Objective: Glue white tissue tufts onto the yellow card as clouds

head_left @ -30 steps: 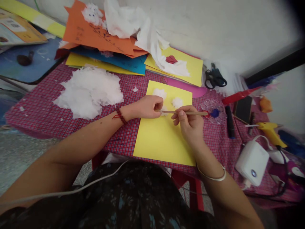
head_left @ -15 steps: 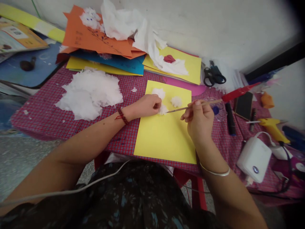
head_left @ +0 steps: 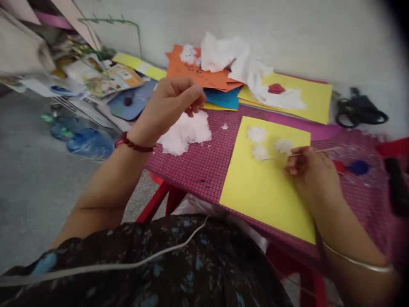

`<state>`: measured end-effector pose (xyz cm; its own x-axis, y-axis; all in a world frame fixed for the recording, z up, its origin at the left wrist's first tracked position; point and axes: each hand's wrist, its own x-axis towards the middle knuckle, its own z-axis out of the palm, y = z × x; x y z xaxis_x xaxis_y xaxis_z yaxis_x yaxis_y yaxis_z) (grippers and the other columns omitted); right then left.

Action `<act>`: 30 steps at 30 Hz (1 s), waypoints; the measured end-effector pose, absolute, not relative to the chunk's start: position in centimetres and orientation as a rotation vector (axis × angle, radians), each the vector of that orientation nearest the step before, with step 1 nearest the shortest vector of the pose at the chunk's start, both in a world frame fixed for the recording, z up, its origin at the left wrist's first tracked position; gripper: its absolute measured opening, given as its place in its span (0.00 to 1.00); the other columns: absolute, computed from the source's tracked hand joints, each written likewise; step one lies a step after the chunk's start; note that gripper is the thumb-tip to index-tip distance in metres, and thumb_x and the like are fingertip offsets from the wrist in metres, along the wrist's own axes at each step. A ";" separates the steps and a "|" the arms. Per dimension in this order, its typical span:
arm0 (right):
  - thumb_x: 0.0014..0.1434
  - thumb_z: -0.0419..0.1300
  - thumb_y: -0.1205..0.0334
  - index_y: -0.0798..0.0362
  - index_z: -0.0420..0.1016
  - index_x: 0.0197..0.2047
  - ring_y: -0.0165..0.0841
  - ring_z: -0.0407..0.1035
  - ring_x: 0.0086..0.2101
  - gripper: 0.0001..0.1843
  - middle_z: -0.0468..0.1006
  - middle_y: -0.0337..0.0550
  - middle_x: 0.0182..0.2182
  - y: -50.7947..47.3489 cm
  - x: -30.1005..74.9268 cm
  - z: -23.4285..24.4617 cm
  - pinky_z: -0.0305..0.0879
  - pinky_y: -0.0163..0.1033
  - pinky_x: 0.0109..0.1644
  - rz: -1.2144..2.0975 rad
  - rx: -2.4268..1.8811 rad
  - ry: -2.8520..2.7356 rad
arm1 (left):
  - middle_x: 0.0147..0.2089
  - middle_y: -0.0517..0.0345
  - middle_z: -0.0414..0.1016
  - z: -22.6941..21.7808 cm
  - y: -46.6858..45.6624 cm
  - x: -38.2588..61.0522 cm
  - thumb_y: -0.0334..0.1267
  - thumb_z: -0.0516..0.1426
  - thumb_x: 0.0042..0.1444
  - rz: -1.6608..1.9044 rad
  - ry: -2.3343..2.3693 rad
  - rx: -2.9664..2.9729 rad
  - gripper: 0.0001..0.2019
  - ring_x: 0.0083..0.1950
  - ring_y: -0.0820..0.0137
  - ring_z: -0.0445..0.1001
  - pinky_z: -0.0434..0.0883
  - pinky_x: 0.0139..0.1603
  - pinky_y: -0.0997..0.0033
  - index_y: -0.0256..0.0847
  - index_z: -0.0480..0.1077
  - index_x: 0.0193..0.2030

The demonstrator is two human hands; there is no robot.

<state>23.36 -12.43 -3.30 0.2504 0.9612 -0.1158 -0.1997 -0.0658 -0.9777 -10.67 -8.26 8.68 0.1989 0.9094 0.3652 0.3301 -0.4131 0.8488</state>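
My left hand (head_left: 174, 100) is raised over the pile of torn white tissue pieces (head_left: 185, 136), its fingers curled; anything inside them is hidden. In my right hand (head_left: 315, 175) is a thin wooden stick (head_left: 329, 149), held between thumb and fingers. Its tip points left at a white tissue puff (head_left: 260, 152) on the yellow paper sheet (head_left: 262, 196); motion blurs whether they touch. A second puff (head_left: 256, 134) lies just above that one. Close to my right fingertips is a third puff (head_left: 284, 146).
Behind the sheet are stacked yellow papers (head_left: 316, 96), crumpled white tissue (head_left: 220, 53) and orange cards (head_left: 179, 70). Black scissors (head_left: 347, 113) lie at the back right, a blue round piece (head_left: 359, 167) beyond my right hand. A blue plastic bottle (head_left: 91, 143) is on the floor at left.
My left hand has lifted off the tissue puff and moved left above the tissue pile. My right hand still holds the stick near the puffs. The view has turned left.
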 end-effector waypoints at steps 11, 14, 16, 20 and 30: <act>0.56 0.59 0.59 0.55 0.74 0.31 0.27 0.61 0.14 0.08 0.71 0.38 0.16 -12.3 23.6 -3.9 0.59 0.32 0.18 1.138 -1.249 -0.905 | 0.52 0.48 0.77 -0.5 -14.8 -17.1 0.37 0.59 0.56 0.375 1.660 2.507 0.17 0.55 0.58 0.72 0.63 0.62 0.49 0.39 0.71 0.53; 0.54 0.61 0.58 0.54 0.75 0.30 0.26 0.61 0.14 0.08 0.71 0.40 0.17 -12.4 23.5 -3.7 0.57 0.33 0.18 1.125 -1.260 -0.901 | 0.48 0.48 0.78 -1.1 -14.7 -16.8 0.38 0.60 0.54 0.541 1.764 2.304 0.15 0.49 0.62 0.74 0.68 0.55 0.57 0.37 0.71 0.49; 0.53 0.62 0.59 0.54 0.76 0.29 0.26 0.62 0.15 0.07 0.71 0.42 0.18 -12.5 23.4 -3.5 0.57 0.35 0.20 1.126 -1.265 -0.897 | 0.43 0.50 0.78 -1.1 -14.6 -16.6 0.39 0.60 0.53 0.614 1.812 2.184 0.13 0.44 0.65 0.74 0.69 0.49 0.62 0.37 0.72 0.45; 0.54 0.63 0.58 0.53 0.77 0.29 0.27 0.62 0.15 0.08 0.70 0.44 0.19 -12.6 23.3 -3.3 0.55 0.38 0.21 1.129 -1.258 -0.915 | 0.36 0.55 0.78 -1.1 -14.5 -16.2 0.39 0.59 0.53 0.717 1.881 2.053 0.07 0.37 0.69 0.72 0.67 0.42 0.67 0.39 0.73 0.36; 0.56 0.63 0.56 0.53 0.77 0.28 0.27 0.61 0.17 0.10 0.70 0.45 0.19 -12.6 23.2 -3.3 0.53 0.39 0.22 1.136 -1.256 -0.897 | 0.29 0.61 0.73 -1.2 -13.7 -17.0 0.37 0.56 0.55 0.949 1.780 1.710 0.06 0.31 0.74 0.68 0.65 0.34 0.74 0.38 0.69 0.30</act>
<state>23.24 -12.64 -3.30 0.2363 0.9684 -0.0801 -0.1471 -0.0458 -0.9881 -16.95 -13.75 -1.22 -0.0931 0.9890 0.1149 0.6464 -0.0277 0.7625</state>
